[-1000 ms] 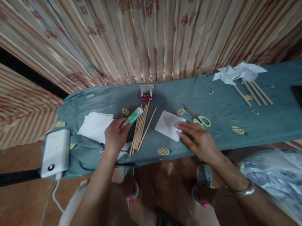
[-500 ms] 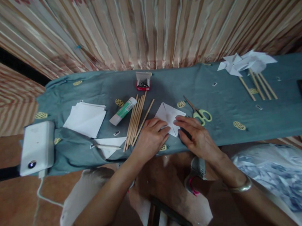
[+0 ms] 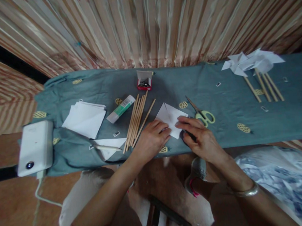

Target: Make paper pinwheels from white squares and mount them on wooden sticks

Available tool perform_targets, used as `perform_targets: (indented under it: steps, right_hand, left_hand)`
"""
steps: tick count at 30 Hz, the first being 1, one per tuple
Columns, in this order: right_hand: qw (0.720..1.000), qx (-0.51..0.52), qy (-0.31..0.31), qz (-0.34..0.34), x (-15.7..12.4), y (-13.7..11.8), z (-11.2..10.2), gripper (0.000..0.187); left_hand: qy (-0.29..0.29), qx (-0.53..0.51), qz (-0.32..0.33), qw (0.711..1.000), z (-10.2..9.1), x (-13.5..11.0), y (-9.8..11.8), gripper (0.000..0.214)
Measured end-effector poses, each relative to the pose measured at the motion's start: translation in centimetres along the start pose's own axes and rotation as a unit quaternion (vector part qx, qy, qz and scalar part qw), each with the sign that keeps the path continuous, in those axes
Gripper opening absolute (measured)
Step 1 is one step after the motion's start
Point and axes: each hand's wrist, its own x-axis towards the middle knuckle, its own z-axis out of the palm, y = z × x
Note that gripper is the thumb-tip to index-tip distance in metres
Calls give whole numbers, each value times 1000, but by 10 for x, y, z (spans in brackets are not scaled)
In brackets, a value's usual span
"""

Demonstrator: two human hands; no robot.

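Note:
A small white square of paper [image 3: 170, 112] with cut lines running in from its corners lies on the cloth in front of me. My left hand [image 3: 154, 137] is closed at its lower left edge, fingertips and thumb on the paper. From the other side, my right hand [image 3: 197, 134] rests its fingertips on the right part of the sheet, with the thumb apart and lower down. The fingers cover parts of both side corners. Just beyond my right hand lie green-handled scissors [image 3: 204, 116]. Several thin wooden sticks [image 3: 136, 120] lie beside my left hand.
A glue stick [image 3: 120, 109], an open red box of small metal pieces [image 3: 144, 82] and a stack of white paper [image 3: 86, 118] lie on the cloth. A white pen [image 3: 107, 147] crosses a paper scrap. Paper pinwheels [image 3: 252, 62] lie far right; a white device [image 3: 35, 147] stands left.
The right hand's thumb has moved slightly away from the paper. The whole view has shifted a little; the other things lie as before.

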Motion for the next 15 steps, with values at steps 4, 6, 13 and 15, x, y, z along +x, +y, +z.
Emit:
perform_targets:
  steps: [4,6,13,15]
  right_hand:
    - [1000,5,6,-1,0,1,1,35]
    - [1000,9,8,1,0,1,1,35]
    - [1000,24,6,11,2,-1,0,34]
    - [999,36,7,24,2,-3,0,33]
  left_hand:
    - [-4,8,4,1000,2,0,-1,13]
    - [-8,17,7,1000,3,-1,0,12]
    - [-18,22,2,1000,3,1,2,13]
    - [-20,12,-11,1000,3,3,3,15]
